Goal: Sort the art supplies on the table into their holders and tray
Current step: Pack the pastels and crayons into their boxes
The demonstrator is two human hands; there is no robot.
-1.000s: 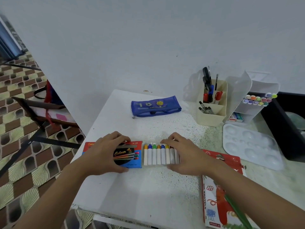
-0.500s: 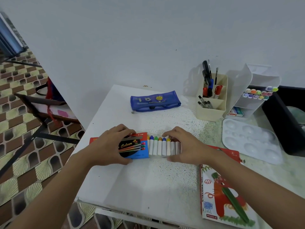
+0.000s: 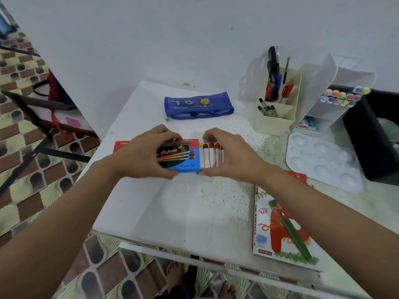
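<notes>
A blue and red crayon box (image 3: pixel 183 157) lies near the middle of the white table (image 3: pixel 172 212). My left hand (image 3: pixel 142 156) grips the box from the left, fingers over its far edge and thumb at its near edge. A row of white-wrapped crayons (image 3: pixel 210 156) with brownish-red tips sticks out of the box's right end. My right hand (image 3: pixel 228 157) is curled round that row, fingers at the tips and thumb at the near side. Most of the row is hidden inside the box.
A blue pencil pouch (image 3: pixel 198 104) lies at the back. A cream holder (image 3: pixel 276 113) with pens and a white marker rack (image 3: pixel 336 98) stand back right, beside a black bin (image 3: pixel 375 137). A white palette (image 3: pixel 321 160) and an oil pastel box (image 3: pixel 282 227) lie on the right.
The box and the crayon row have come together: most of the crayons are now inside the box, and only a few tips show. Both hands moved closer.
</notes>
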